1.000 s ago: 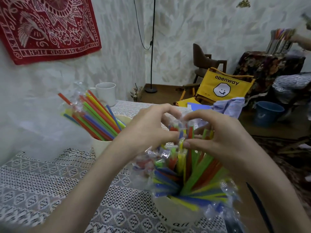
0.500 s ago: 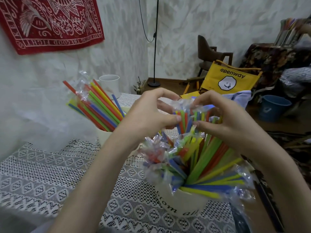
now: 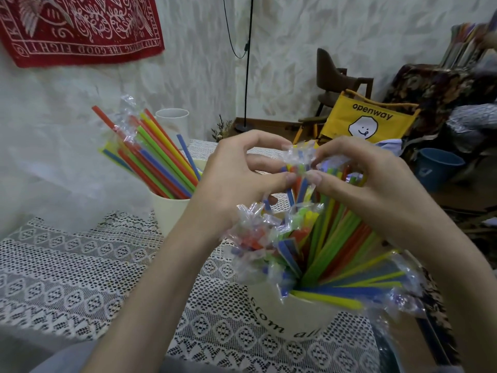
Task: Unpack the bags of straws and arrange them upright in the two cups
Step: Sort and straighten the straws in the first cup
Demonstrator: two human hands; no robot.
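lace tablecloth (image 3: pixel 80 278), hands (image 3: pixel 298 179) on straw bag (image 3: pixel 298 157)

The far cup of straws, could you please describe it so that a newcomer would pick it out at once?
Start at the lace tablecloth and look towards the white wall. Left of the left hand stands the far cup, plain cream, its straws fanning up to the left. Unlike the near cup, it shows no lettering, and no hand is working above it.
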